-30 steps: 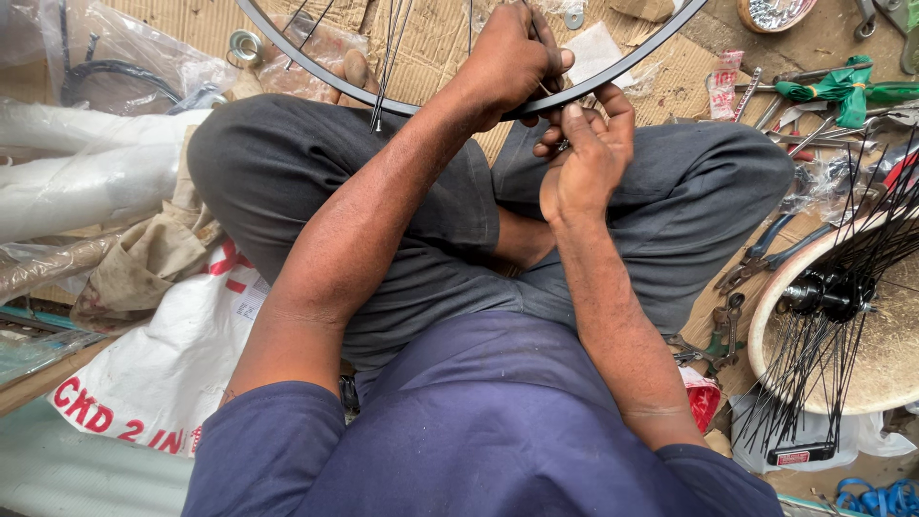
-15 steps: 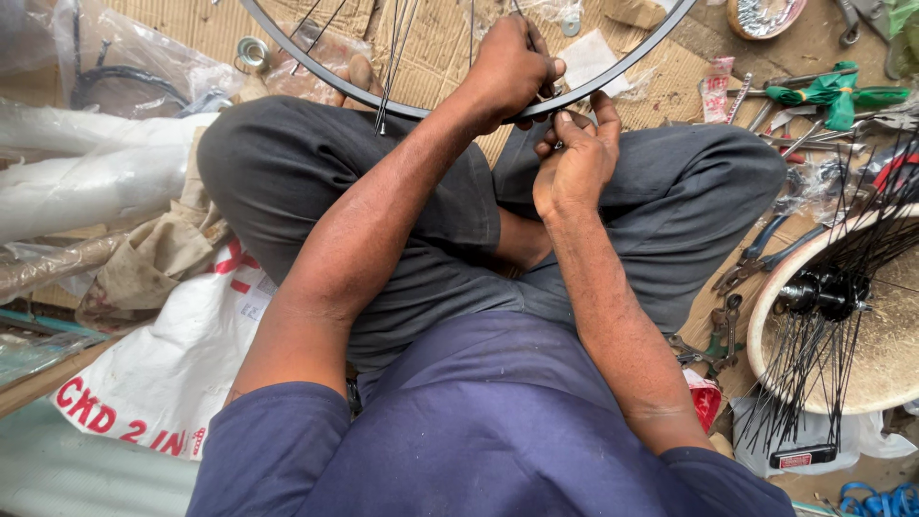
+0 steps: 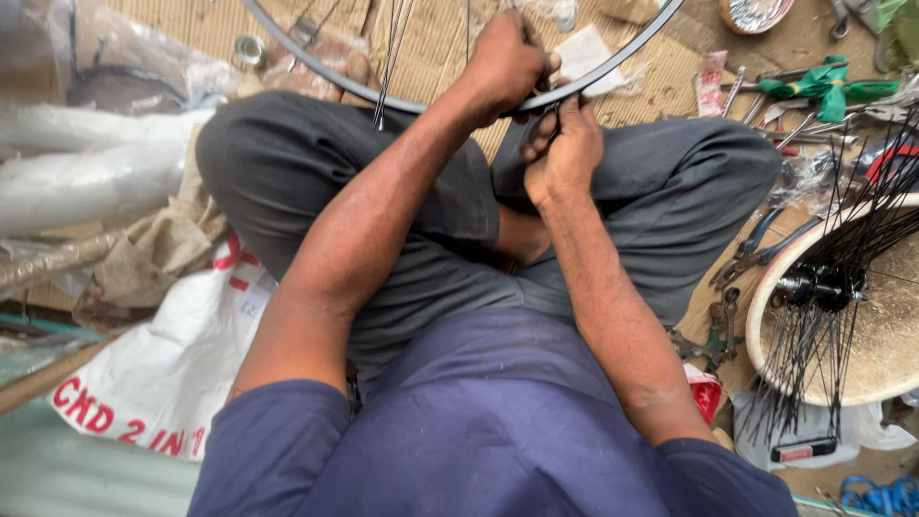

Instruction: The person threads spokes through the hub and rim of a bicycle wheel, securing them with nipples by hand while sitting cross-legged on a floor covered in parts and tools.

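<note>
**Both hands at the wheel rim**

Above the crossed grey-trousered legs (image 3: 402,211), the right hand (image 3: 567,153) pinches at the thin dark metal bicycle wheel rim (image 3: 613,72). The left hand (image 3: 507,62) clamps over that rim beyond. Loose spokes (image 3: 391,67) hang farther off.

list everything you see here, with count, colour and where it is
wheel rim: one, dark metal, across the top, over the knees
loose spokes: a few, thin metal, hanging inside the rim
hub with spokes: one, black, on a pale round tray at right
pliers: one, blue handles, on the ground by the right knee
green-handled tool: one, top right
white sack: one, red print, lower left
clear plastic bags: several, at left
left hand: grip on the rim from above
right hand: under the rim, fingers at its edge
</note>
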